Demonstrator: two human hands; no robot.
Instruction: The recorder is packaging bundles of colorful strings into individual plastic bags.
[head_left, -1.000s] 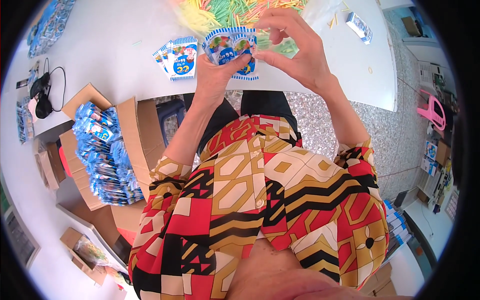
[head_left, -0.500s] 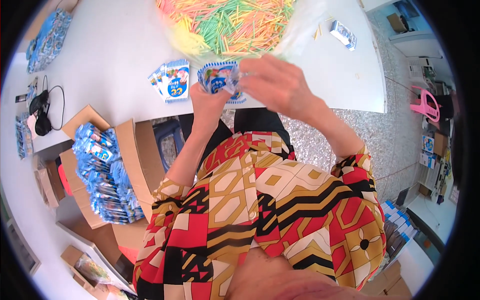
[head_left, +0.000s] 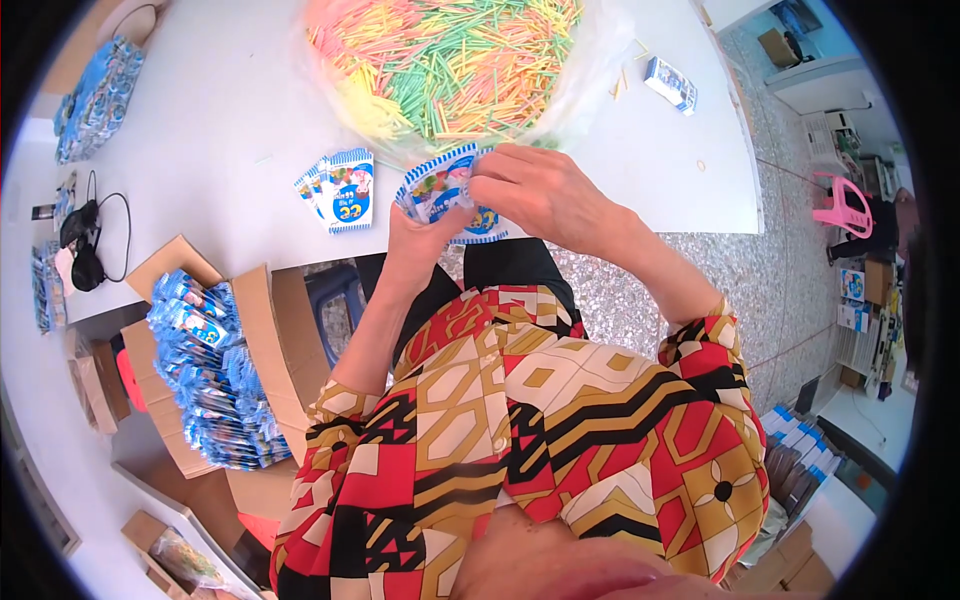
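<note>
A small blue-and-white printed packet (head_left: 440,182) is held near the table's front edge. My left hand (head_left: 412,245) closes on its lower left side, thumb across the front. The fingers of my right hand (head_left: 553,195) are bent in at the packet's right side and closed on it; their tips are partly hidden. Another packet of the same print (head_left: 487,226) shows just below, mostly covered. To the left, several like packets (head_left: 350,190) lie fanned on the white table (head_left: 230,130). Beyond my hands sits a clear plastic bag (head_left: 340,125) full of thin coloured sticks (head_left: 450,65).
At my left stands an open cardboard box (head_left: 285,330) heaped with blue packets (head_left: 215,385). More packets (head_left: 98,100) lie at the table's far left, near a black corded object (head_left: 88,240). A small blue-and-white box (head_left: 670,85) and a few loose sticks (head_left: 620,83) lie at the right.
My right hand, blurred before, is now steadier and close in on the packet's right side. The packet has tilted, its top right corner raised. The whole view has shifted slightly.
</note>
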